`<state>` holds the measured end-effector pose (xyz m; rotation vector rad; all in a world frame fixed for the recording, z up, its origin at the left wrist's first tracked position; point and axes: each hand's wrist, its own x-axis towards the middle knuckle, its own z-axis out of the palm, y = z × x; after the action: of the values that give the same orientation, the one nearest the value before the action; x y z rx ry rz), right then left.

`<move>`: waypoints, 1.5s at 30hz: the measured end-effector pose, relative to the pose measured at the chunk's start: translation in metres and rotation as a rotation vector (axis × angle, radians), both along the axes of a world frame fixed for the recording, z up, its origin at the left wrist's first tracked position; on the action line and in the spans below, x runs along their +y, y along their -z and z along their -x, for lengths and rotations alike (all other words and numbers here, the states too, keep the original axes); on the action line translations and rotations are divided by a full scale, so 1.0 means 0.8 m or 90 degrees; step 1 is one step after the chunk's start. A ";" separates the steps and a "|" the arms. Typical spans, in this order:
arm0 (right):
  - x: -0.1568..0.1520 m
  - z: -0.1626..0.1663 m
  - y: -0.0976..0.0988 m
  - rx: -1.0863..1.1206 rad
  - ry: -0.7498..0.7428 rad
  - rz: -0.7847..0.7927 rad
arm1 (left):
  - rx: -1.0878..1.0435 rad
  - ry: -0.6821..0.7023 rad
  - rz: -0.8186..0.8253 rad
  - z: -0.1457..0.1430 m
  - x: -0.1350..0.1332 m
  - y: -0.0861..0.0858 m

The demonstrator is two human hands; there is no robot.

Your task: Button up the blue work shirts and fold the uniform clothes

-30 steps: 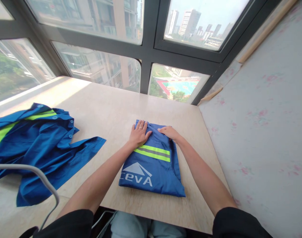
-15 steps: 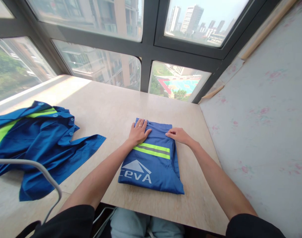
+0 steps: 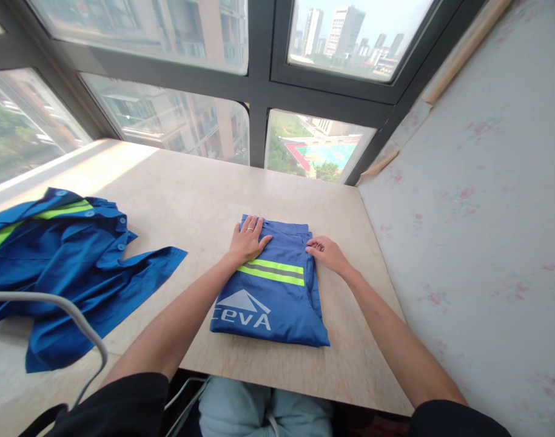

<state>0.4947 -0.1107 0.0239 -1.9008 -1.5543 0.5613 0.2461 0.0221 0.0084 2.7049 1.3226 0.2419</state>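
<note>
1. A pale stone-look table (image 3: pixel 177 200) runs up to a dark-framed window (image 3: pixel 259 91) that looks over city blocks. A wall with faded pink flowers (image 3: pixel 463 212) closes the side out beyond the right hand.
2. The left hand (image 3: pixel 246 241) lies flat and fully spread, palm down, on the far left corner of a folded blue garment (image 3: pixel 277 297). It grips nothing. A ring (image 3: pixel 250 229) shows on one finger. The flat palm looks meant to pin the layers so the fold does not spring open.
3. The right hand (image 3: pixel 328 253) sits at the garment's right edge, level with the left hand, with its fingers bent and their tips on the cloth. Whether they pinch the edge or merely rest on it I cannot tell. Its place at the stacked edge suggests it is squaring the layers there.
4. The garment lies under and between both hands and reaches back from them toward the person's body, close to the table's near edge. A yellow-green reflective stripe (image 3: pixel 272 271) crosses it just behind the left wrist. White lettering (image 3: pixel 243 315) faces up nearer the body, so the fold leaves the printed side outward.
5. Well out to the left of the left hand, a second blue shirt (image 3: pixel 68 261) lies loose and unfolded, with its buttons showing.
6. A white curved bar (image 3: pixel 63 309), likely a hanger, crosses in front of that shirt, nearer the person than either hand.
</note>
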 end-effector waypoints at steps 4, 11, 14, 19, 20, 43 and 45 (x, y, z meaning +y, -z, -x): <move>-0.008 0.008 -0.014 -0.023 0.056 0.087 | -0.002 0.001 -0.001 0.000 -0.001 -0.003; -0.002 0.024 -0.023 0.224 0.130 0.199 | -0.004 -0.005 0.000 0.000 -0.001 -0.003; 0.000 0.023 -0.022 0.427 0.124 0.100 | -0.001 -0.006 -0.004 -0.001 -0.001 -0.003; -0.006 0.020 -0.016 0.666 0.166 0.086 | 0.002 -0.007 -0.006 -0.001 -0.001 -0.003; -0.009 0.019 -0.015 0.681 0.179 0.102 | 0.002 -0.007 -0.007 -0.001 -0.001 -0.002; -0.052 0.044 0.003 0.649 0.141 0.085 | -0.016 -0.007 -0.006 -0.002 -0.001 -0.002; -0.054 0.046 -0.003 0.473 0.201 -0.004 | -0.016 -0.006 -0.008 -0.002 -0.001 -0.001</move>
<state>0.4580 -0.1541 0.0264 -1.6078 -0.7641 0.9688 0.2479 0.0212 0.0090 2.6970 1.3321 0.2856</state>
